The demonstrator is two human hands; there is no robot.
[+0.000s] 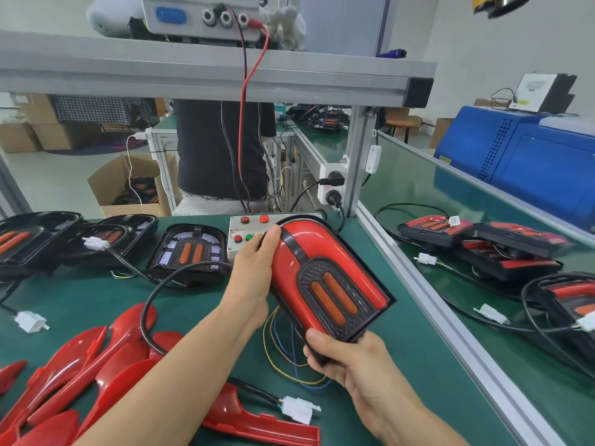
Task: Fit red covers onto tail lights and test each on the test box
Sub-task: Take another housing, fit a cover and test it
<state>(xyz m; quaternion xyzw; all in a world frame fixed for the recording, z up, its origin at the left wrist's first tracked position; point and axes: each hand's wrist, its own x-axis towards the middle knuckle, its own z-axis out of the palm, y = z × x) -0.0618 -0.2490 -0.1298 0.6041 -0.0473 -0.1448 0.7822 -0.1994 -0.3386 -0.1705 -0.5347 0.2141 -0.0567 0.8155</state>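
A tail light (331,278) with a red cover fitted on it is held tilted above the green mat, just in front of the white test box (240,238). My left hand (254,272) grips its left edge, thumb up near the top. Gripping the near bottom corner is my right hand (351,365). The light's black cable loops left, ending in a white connector (297,408) that lies loose on the mat. Several loose red covers (96,358) lie piled at the near left. Uncovered black tail lights (190,252) sit in a row at the far left.
Several covered tail lights (476,243) with cables lie on the neighbouring bench to the right, beyond an aluminium rail (428,304). Red and black leads (244,123) run from the test box to a shelf unit above. A person in dark clothes (222,149) stands behind the bench.
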